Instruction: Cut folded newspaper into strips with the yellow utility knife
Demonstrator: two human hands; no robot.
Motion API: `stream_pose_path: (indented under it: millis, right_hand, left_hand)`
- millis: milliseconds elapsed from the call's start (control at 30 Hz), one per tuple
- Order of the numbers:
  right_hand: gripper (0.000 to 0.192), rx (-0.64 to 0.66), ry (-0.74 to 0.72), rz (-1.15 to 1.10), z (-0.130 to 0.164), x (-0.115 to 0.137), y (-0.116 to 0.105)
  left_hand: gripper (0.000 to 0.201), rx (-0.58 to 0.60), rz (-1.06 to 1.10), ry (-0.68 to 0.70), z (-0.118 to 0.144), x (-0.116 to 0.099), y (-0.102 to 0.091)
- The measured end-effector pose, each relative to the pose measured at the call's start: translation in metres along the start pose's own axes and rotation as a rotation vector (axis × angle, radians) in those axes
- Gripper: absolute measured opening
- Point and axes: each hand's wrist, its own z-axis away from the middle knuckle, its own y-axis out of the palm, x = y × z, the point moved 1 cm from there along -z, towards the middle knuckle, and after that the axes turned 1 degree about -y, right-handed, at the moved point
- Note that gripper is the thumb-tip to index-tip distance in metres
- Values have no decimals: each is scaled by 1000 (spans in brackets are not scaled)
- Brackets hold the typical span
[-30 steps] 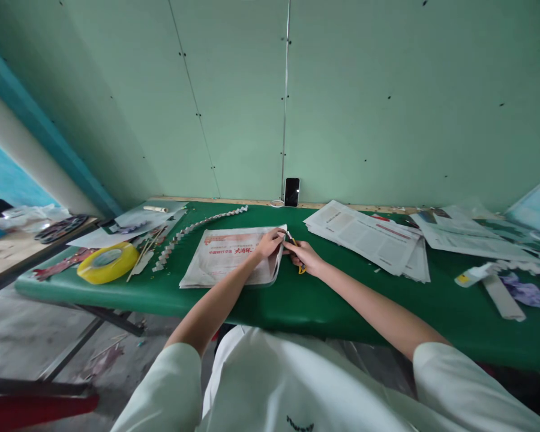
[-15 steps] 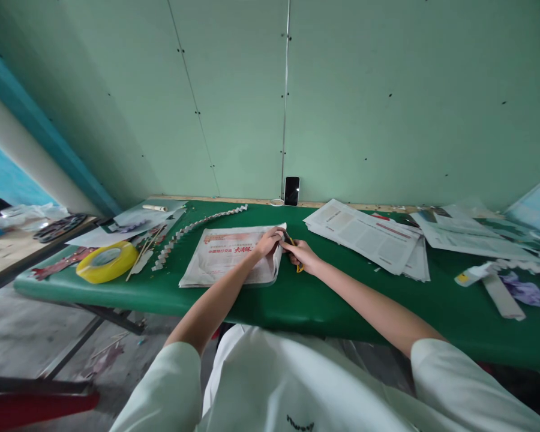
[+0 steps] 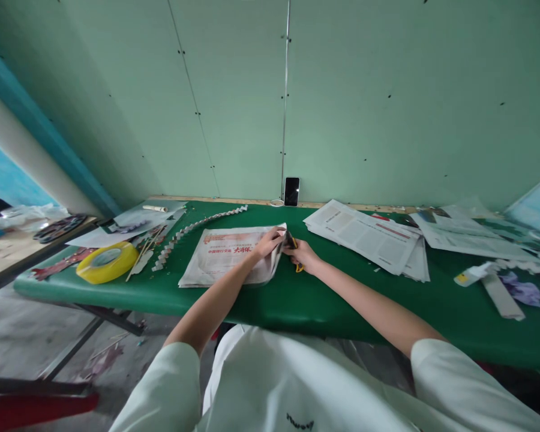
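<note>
A folded newspaper [image 3: 220, 264] with red headline characters lies on the green-covered table in front of me. My left hand [image 3: 270, 242] is closed on its right edge, where the paper is lifted and bent; the fingertips are partly hidden. Just right of that edge, my right hand [image 3: 306, 257] grips what appears to be a pair of scissors [image 3: 299, 268] with yellow and black handles. Their dark blades point toward the paper edge, close to my left fingers. Whether the blades touch the paper I cannot tell.
Left of the newspaper are a twisted paper strip [image 3: 180, 235], a yellow tape roll [image 3: 126, 259], thin sticks and scraps. A phone [image 3: 292, 192] leans on the wall. Newspaper sheets [image 3: 364, 234], a glue bottle [image 3: 472, 274] and crumpled purple paper [image 3: 522, 289] lie right.
My right hand has shifted slightly, and more of the yellow handle shows. My left fingers have eased a little back from the scissors; the paper's right edge sits a bit differently.
</note>
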Motion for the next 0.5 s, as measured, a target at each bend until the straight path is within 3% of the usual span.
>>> stream_pose_path:
  millis: [267, 500]
  right_hand:
    - [46, 93, 34, -109, 4, 3, 6]
    - [51, 5, 87, -187, 4, 6, 2]
  left_hand:
    - [36, -57, 98, -40, 3, -3, 3]
    - [30, 36, 117, 25, 3, -9, -10]
